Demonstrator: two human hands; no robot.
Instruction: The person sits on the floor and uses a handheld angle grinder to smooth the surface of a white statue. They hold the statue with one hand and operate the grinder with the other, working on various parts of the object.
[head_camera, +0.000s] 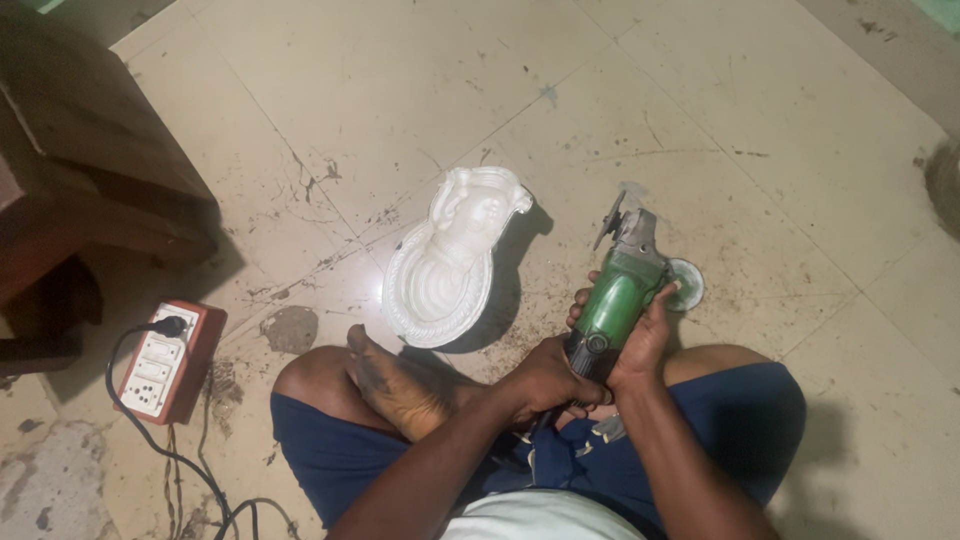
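Note:
A green angle grinder (622, 287) with a grey metal head points away from me over my lap. My right hand (640, 335) wraps around its green body from the right side. My left hand (548, 380) grips the dark rear end of the grinder where the cord leaves it. A white plaster cast (452, 262), an oval relief with a face and ornate top, lies on the tiled floor just left of the grinder, apart from both hands. A small round disc (688, 283) lies on the floor right beside the grinder head.
A red and white extension board (165, 362) with a black plug and cord sits on the floor at the left. Dark wooden furniture (80, 150) fills the upper left. My crossed bare legs and blue shorts (720, 420) occupy the lower middle. The tiles are dusty and stained.

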